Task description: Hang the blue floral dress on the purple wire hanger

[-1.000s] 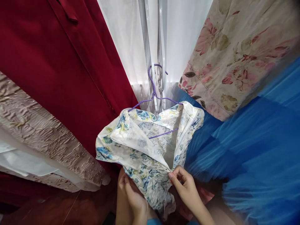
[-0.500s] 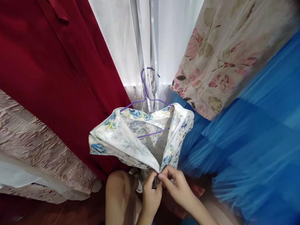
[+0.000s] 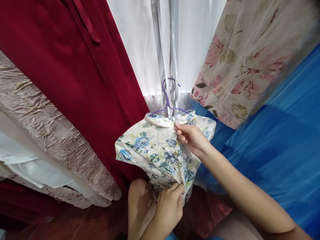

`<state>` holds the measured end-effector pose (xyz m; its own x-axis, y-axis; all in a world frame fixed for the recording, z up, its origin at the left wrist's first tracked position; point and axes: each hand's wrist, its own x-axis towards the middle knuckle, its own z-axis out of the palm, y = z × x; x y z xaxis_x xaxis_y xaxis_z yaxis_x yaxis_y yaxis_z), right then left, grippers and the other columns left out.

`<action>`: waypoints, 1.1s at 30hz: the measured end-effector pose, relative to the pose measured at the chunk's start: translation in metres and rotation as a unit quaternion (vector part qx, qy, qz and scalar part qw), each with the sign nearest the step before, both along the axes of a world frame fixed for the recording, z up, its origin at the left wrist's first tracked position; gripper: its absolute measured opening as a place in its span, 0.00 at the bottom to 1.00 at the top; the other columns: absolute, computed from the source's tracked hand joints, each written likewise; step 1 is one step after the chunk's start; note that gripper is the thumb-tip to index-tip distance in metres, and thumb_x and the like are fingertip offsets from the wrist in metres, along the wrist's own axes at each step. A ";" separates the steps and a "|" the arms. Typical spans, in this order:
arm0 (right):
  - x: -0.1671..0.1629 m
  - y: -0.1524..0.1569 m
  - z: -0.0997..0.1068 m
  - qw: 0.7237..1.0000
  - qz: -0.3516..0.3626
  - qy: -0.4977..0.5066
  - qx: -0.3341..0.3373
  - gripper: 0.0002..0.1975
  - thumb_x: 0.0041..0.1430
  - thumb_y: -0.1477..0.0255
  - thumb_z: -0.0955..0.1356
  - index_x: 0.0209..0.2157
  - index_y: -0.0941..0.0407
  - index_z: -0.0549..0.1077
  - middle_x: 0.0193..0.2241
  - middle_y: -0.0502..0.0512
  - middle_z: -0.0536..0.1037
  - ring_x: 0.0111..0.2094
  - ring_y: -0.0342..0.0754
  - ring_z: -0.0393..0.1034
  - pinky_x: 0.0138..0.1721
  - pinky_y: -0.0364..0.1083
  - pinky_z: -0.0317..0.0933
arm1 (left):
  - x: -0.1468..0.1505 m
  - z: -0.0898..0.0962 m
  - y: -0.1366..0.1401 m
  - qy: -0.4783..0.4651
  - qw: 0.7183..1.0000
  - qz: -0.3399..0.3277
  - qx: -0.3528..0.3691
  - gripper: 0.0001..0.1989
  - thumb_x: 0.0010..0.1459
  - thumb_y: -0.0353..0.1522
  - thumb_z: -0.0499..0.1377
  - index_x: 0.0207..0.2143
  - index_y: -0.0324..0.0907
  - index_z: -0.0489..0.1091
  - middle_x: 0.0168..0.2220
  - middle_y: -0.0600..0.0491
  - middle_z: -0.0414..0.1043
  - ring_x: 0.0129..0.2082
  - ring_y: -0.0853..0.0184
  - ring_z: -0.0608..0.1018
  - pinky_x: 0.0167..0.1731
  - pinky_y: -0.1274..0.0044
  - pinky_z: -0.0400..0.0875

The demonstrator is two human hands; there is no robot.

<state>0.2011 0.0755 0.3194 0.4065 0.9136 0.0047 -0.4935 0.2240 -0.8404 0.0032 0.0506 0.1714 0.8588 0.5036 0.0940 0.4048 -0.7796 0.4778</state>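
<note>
A white blouse [image 3: 160, 150] with blue and yellow flowers hangs on a purple wire hanger [image 3: 167, 106]. Its front panels lie drawn together, with the collar upright around the hanger's neck. My right hand [image 3: 191, 136] pinches the collar edge at the top of the front opening. Lower down, my left hand [image 3: 170, 203] grips the front edge, its fingers curled into the cloth. The inside of the blouse is hidden, and I cannot make out any fastener.
Shiny grey-white ribbons [image 3: 172, 50] hang behind the hanger against white cloth [image 3: 202, 36]. A dark red garment [image 3: 100, 80] and a textured pinkish garment [image 3: 62, 133] hang at left. To the right are a floral garment [image 3: 240, 66] and blue tulle [image 3: 275, 143]. A bare knee [image 3: 140, 196] shows below.
The blouse's folded-open front has closed over. My right hand has moved up from beside my left hand to the collar, while my left hand stays low on the front edge.
</note>
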 end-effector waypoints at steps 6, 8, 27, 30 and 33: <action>-0.001 0.005 0.018 0.998 -0.008 -0.067 0.008 0.15 0.51 0.64 0.76 0.26 0.60 0.72 0.19 0.46 0.70 0.15 0.34 0.56 0.15 0.37 0.44 | -0.005 0.004 0.023 0.019 0.999 -0.046 0.000 0.09 0.56 0.21 0.53 0.31 0.44 0.66 0.32 0.55 0.72 0.31 0.65 0.75 0.28 0.74 0.56; -0.006 -0.001 0.015 0.993 -0.030 -0.113 0.017 0.14 0.53 0.63 0.74 0.25 0.59 0.72 0.19 0.47 0.73 0.15 0.36 0.60 0.16 0.38 0.48 | -0.005 0.009 0.036 -0.025 0.998 -0.038 -0.034 0.08 0.60 0.24 0.54 0.31 0.43 0.69 0.33 0.54 0.73 0.33 0.65 0.75 0.31 0.76 0.61; -0.007 -0.007 -0.007 0.957 -0.053 -0.283 0.043 0.15 0.57 0.60 0.72 0.26 0.55 0.69 0.13 0.41 0.62 0.15 0.37 0.49 0.19 0.40 0.43 | 0.050 0.185 0.101 -0.454 0.877 0.068 0.143 0.05 0.67 0.32 0.58 0.38 0.40 0.73 0.32 0.55 0.76 0.33 0.71 0.79 0.36 0.78 0.72; -0.008 -0.012 -0.024 0.952 -0.035 -0.305 0.013 0.15 0.58 0.61 0.71 0.26 0.56 0.68 0.15 0.41 0.60 0.16 0.37 0.48 0.20 0.41 0.41 | 0.028 0.182 0.132 -0.568 0.797 0.174 0.108 0.05 0.66 0.31 0.58 0.38 0.39 0.72 0.33 0.56 0.75 0.34 0.72 0.78 0.37 0.78 0.74; -0.011 -0.024 -0.043 0.944 -0.017 -0.328 -0.020 0.15 0.59 0.62 0.70 0.25 0.56 0.67 0.16 0.42 0.60 0.18 0.38 0.49 0.21 0.42 0.42 | 0.002 0.163 0.177 -0.664 0.689 0.290 -0.009 0.05 0.65 0.28 0.56 0.34 0.39 0.68 0.32 0.59 0.71 0.35 0.74 0.76 0.41 0.78 0.73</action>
